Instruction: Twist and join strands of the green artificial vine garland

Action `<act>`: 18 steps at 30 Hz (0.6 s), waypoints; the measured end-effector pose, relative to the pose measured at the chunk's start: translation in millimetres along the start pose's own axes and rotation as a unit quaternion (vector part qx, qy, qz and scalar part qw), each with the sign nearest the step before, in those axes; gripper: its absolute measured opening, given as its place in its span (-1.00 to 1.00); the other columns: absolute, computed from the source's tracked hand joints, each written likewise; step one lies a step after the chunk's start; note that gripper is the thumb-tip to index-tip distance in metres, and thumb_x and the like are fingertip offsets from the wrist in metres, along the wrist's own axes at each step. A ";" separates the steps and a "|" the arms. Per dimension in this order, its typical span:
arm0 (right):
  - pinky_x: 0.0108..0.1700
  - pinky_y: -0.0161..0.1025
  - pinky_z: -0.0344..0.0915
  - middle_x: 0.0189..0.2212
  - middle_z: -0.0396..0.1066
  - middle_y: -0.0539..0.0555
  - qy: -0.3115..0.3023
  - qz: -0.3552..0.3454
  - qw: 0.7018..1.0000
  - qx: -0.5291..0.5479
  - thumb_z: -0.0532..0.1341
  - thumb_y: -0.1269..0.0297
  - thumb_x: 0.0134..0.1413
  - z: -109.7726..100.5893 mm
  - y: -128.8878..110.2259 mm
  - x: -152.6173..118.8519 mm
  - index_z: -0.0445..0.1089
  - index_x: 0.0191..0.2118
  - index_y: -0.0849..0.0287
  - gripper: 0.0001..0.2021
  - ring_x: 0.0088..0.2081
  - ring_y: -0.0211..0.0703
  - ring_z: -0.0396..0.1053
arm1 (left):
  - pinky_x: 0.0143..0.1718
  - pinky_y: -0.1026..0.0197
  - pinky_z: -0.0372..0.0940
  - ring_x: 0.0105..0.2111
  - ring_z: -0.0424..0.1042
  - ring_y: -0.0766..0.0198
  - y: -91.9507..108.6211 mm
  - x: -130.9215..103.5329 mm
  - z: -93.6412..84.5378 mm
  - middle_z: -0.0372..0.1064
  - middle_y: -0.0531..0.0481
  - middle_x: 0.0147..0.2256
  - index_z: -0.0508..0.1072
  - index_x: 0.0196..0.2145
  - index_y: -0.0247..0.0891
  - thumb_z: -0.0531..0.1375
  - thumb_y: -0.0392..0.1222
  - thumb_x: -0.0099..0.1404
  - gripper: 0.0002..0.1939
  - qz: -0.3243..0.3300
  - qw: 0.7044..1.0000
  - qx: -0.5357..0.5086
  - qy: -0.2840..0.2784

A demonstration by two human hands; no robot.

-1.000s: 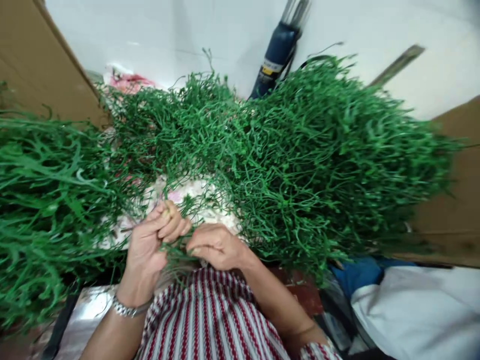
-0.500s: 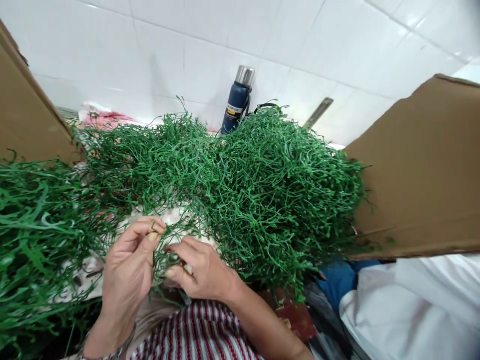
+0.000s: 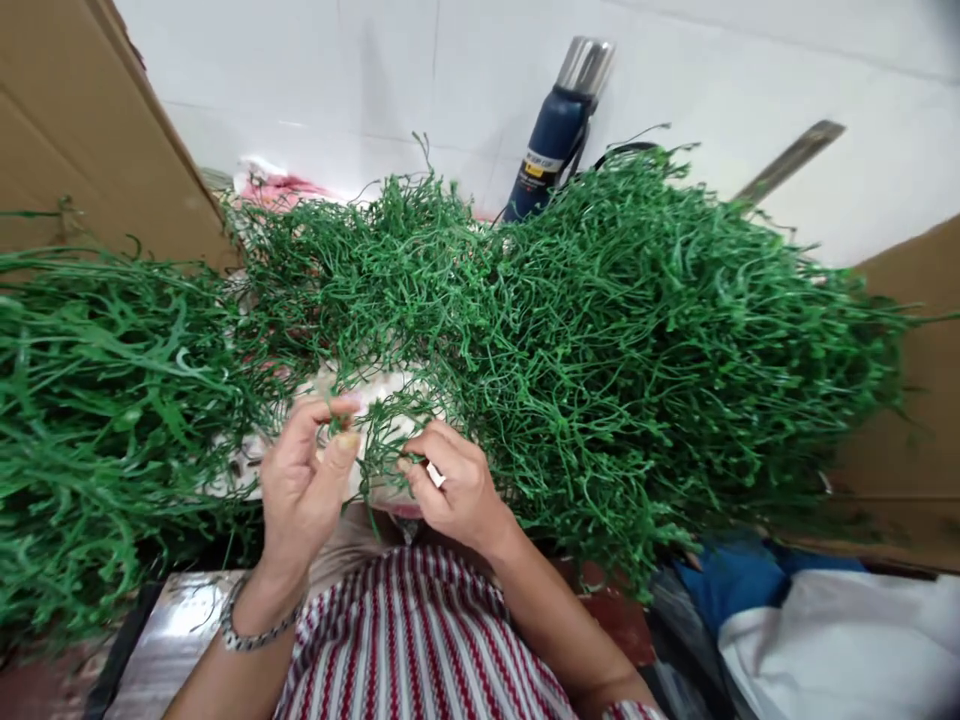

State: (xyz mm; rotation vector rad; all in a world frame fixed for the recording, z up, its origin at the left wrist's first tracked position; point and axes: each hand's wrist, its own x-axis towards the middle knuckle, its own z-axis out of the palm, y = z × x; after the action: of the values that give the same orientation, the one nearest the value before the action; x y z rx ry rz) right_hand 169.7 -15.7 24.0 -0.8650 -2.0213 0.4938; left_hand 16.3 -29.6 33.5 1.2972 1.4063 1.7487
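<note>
Left hand (image 3: 304,490): thumb and forefinger pinched on a thin green sprig (image 3: 375,425).
Right hand (image 3: 454,490): fingertips closed on the same sprig, just beside the left.
Doing it well: grip close together and tease strands apart gently, so they do not snag.
Sprig: wiry, branching, plastic-looking, at the near edge of the big green heap (image 3: 600,340).

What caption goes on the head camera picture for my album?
Left hand and right hand pinch thin green plastic stems beside a big tangled pile.
</note>
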 end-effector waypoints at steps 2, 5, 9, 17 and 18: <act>-0.43 -0.33 0.15 -0.53 0.20 0.00 0.004 -0.001 1.000 0.005 0.10 0.42 0.09 1.0 3.0 -1.3 0.29 -0.38 0.23 -0.94 -0.48 -0.30 0.18 | -0.20 0.21 0.21 -0.31 0.30 0.25 -4.3 -5.4 -4.8 0.32 -0.02 -0.34 0.46 -0.28 -0.26 0.17 -0.04 0.14 -0.73 0.042 0.999 0.003 0.019; -0.44 -0.32 0.13 -0.53 0.17 -0.02 0.023 0.006 1.000 0.009 0.11 0.43 0.07 1.9 6.7 -2.4 0.28 -0.38 0.22 -0.96 -0.49 -0.30 0.17 | -0.26 0.19 0.21 -0.34 0.30 0.24 -7.6 -11.1 -9.5 0.32 -0.03 -0.37 0.47 -0.31 -0.27 0.13 0.04 0.15 -0.67 0.095 0.993 -0.038 0.066; -0.44 -0.33 0.12 -0.53 0.17 -0.03 0.015 0.005 1.000 0.022 0.12 0.43 0.07 2.6 7.1 -2.5 0.27 -0.39 0.21 -0.96 -0.48 -0.30 0.17 | -0.28 0.22 0.21 -0.32 0.31 0.24 -2.4 -21.1 -9.3 0.34 -0.03 -0.37 0.47 -0.36 -0.28 0.18 -0.10 0.14 -0.80 0.025 0.998 0.041 -0.041; -0.41 -0.31 0.15 -0.53 0.18 -0.01 -0.059 -0.030 0.997 0.049 0.12 0.42 0.08 -1.0 4.3 -7.4 0.27 -0.42 0.20 -0.92 -0.45 -0.28 0.18 | -0.25 0.22 0.18 -0.27 0.28 0.22 0.6 -31.1 -8.4 0.30 -0.05 -0.31 0.46 -0.30 -0.27 0.21 -0.11 0.12 -0.79 -0.030 0.998 0.014 -0.051; -0.41 -0.31 0.15 -0.52 0.19 0.00 -0.071 -0.034 0.996 0.047 0.12 0.43 0.08 -1.3 4.3 -7.5 0.27 -0.43 0.21 -0.92 -0.45 -0.28 0.18 | -0.26 0.22 0.18 -0.29 0.27 0.23 0.6 -31.0 -9.6 0.30 -0.04 -0.34 0.45 -0.34 -0.27 0.21 -0.11 0.12 -0.81 -0.046 0.997 0.005 -0.066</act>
State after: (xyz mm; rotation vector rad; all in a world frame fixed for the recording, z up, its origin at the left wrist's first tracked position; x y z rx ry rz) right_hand 175.4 -18.2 17.8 -0.7192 -2.1306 0.6230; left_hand 19.7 -60.3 23.5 1.3069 1.3803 1.5679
